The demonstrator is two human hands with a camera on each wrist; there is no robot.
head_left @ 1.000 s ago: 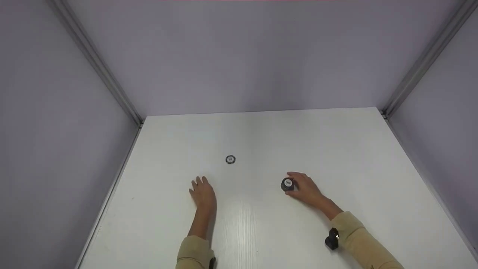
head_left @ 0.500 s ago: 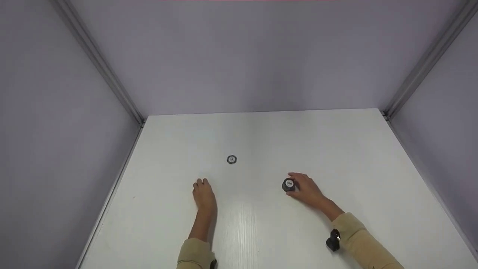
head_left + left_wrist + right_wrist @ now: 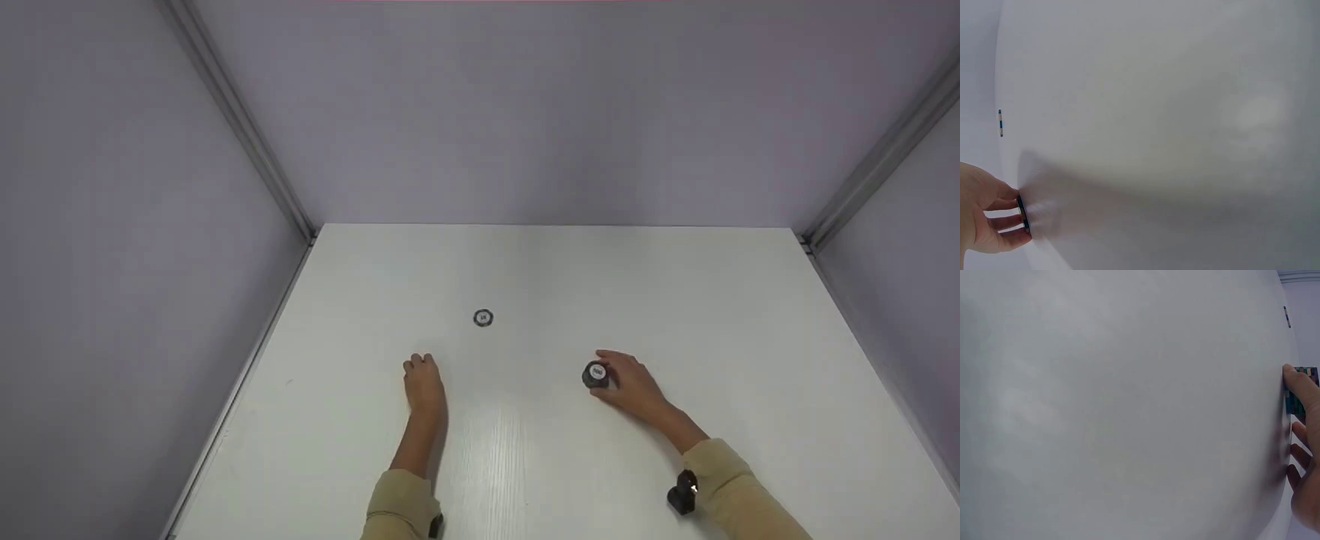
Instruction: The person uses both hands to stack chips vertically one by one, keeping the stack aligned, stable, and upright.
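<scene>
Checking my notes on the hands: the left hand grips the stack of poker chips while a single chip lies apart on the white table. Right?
Not quite: the right hand grips the stack of chips, as the head view shows. The single chip does lie apart on the white table.

A white table (image 3: 525, 270) with a faint wood grain fills the lower part of the head view. Plain pale lilac walls (image 3: 525, 112) enclose it at the back and on both sides. Grey metal rails (image 3: 247, 135) run down the two back corners to the tabletop. The light is soft and even, leaving only faint shadows.
</scene>
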